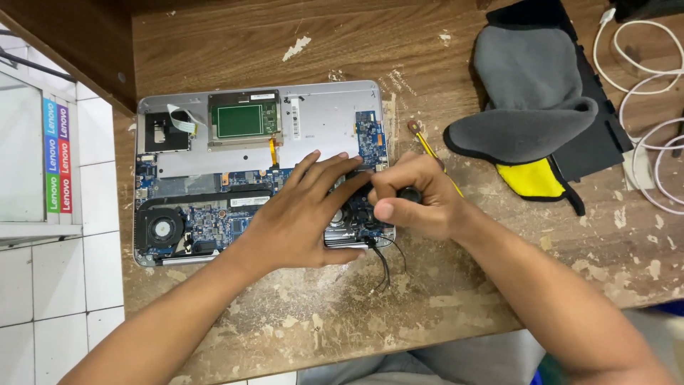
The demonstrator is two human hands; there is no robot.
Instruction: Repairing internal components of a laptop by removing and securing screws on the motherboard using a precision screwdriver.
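I am looking down at the laptop [263, 171], which is lying opened up, its boards and parts bared, near the left end of the counter [356, 306]. My left hand [303, 214] is lying flat on its innards with the fingers spread, holding nothing, just pressing on the boards right of the middle. My right hand [417, 196] is curled shut around a black-handled screwdriver [410, 194], standing it over the laptop's right lower corner; the tip is hidden behind my fingers, so I cannot tell what it is touching. A fan [162, 229] is sitting at the laptop's lower left corner, and a green board [240, 120] is showing near the far edge. Thin black wires [385, 267] are trailing from the near right corner onto the counter. A yellow stick [427, 146] is lying just beyond my right hand. Farther right, a grey cloth [531, 93] with a yellow edge is resting on a black slab [595, 142], and white cables [645, 85] are curling at the counter's right end.
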